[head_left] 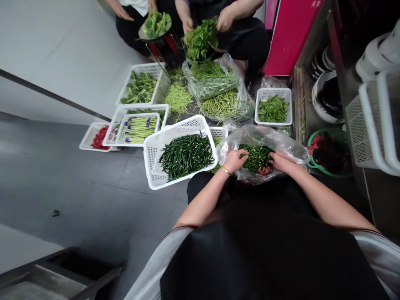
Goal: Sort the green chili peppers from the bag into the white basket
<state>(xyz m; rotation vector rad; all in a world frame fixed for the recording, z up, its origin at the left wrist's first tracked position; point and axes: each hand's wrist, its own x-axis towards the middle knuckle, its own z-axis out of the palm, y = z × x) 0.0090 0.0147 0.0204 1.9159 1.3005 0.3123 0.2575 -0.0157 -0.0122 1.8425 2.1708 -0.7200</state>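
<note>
Green chili peppers [256, 158] lie in a clear plastic bag [261, 134] that stands open in front of my lap. At the bag's left side is my left hand [236, 160], a gold bangle on its wrist, fingers curled with thumb and fingertips close together over the peppers. My right hand [279, 161] reaches in from the right, its bent fingertips among the peppers. What either hand pinches is too small to make out. Left of the bag, a white basket [153, 166] holds a heap of long dark green chili peppers [186, 156].
Opposite, two people handle leafy greens [200, 39]. Between us are bagged green stems [218, 104], white baskets of vegetables [158, 85] and a small basket of green pods [273, 109]. At right are a green basin [328, 171], a white bucket [317, 100] and stacked crates [364, 133].
</note>
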